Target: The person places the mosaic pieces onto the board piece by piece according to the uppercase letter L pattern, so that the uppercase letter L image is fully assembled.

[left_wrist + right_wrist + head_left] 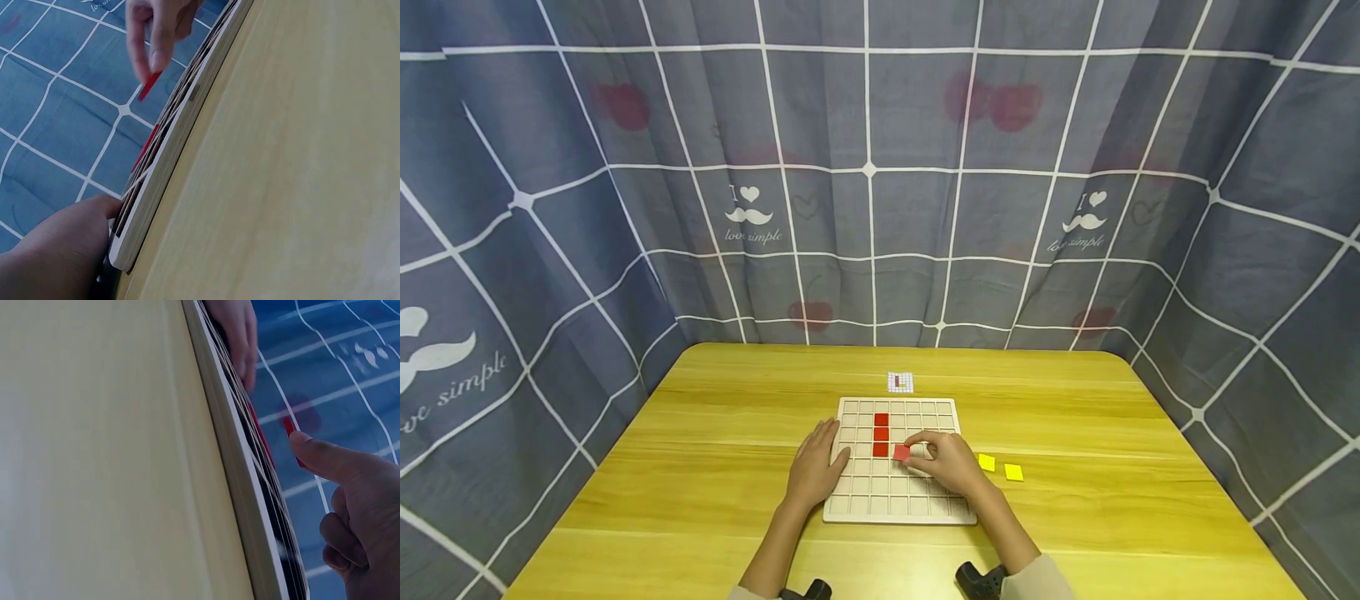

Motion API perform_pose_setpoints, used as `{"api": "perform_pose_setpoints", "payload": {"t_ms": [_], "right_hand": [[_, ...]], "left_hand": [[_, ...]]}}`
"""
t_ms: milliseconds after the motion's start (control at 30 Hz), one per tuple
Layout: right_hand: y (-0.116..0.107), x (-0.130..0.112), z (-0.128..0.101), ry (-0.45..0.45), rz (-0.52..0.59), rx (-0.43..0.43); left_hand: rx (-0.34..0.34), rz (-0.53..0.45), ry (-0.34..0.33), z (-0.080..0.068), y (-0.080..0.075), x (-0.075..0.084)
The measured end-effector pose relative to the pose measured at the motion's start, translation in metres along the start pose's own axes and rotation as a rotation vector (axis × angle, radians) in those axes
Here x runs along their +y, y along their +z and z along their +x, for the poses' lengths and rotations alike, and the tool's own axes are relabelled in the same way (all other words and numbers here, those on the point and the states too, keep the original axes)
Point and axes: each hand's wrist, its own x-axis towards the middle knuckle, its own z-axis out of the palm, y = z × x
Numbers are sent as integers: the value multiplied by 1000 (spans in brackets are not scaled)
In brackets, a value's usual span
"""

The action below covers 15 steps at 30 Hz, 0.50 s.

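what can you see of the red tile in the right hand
The red tile is a small, flat, thin square, plain red with no markings. The right hand pinches it at its right edge and holds it tilted just above the grid board, not yet seated in a cell. It sits right of the lowest of three red tiles already laid in a column. In the left wrist view it shows edge-on as a thin red sliver under a fingertip, clear of the board.

Two bare hands and forearms, the left hand (814, 471) and right hand (950, 462), extend from light beige sleeves (1033, 581) visible at the near edge. A black camera unit (979, 579) is strapped at each wrist; no rings or gloves.
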Motion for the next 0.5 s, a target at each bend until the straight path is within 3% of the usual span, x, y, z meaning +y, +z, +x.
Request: {"api": "perform_pose_setpoints", "payload": {"t_ms": [233,500], "right_hand": [[20,-11,9,-52,-40,-49],[27,-16,10,-75,-80,-75]], "left_hand": [[-1,9,7,1,0,0],[11,3,13,0,-1,1]]}}
